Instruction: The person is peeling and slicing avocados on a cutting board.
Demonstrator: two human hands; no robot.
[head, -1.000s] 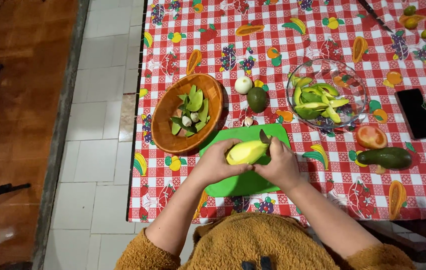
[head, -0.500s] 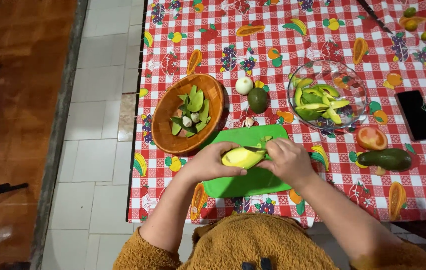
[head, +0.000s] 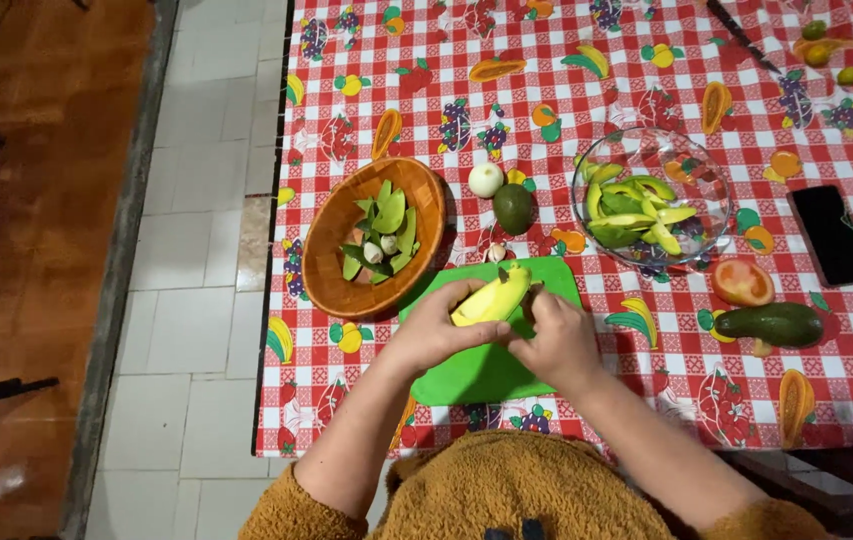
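Note:
My left hand [head: 438, 328] holds a peeled yellow-green fruit [head: 491, 298] above the green cutting board [head: 481, 372]. My right hand [head: 558, 340] is closed right beside the fruit's lower end, with a small dark knife tip showing at the fruit; the handle is hidden in the fist. To the left of the board a brown wooden bowl [head: 331, 275] holds green peels and a pale pit. To the upper right a clear glass bowl [head: 706, 215] holds several yellow-green fruit slices.
On the red checked tablecloth [head: 646, 60] lie a whole avocado [head: 513, 208], a white onion [head: 485, 179], a tomato half [head: 742, 282], a long dark avocado [head: 770, 324] and a black phone [head: 831, 234]. The table's left edge borders tiled floor.
The fruit has turned from lying level to pointing up to the right, and both hands have closed in around it above the board.

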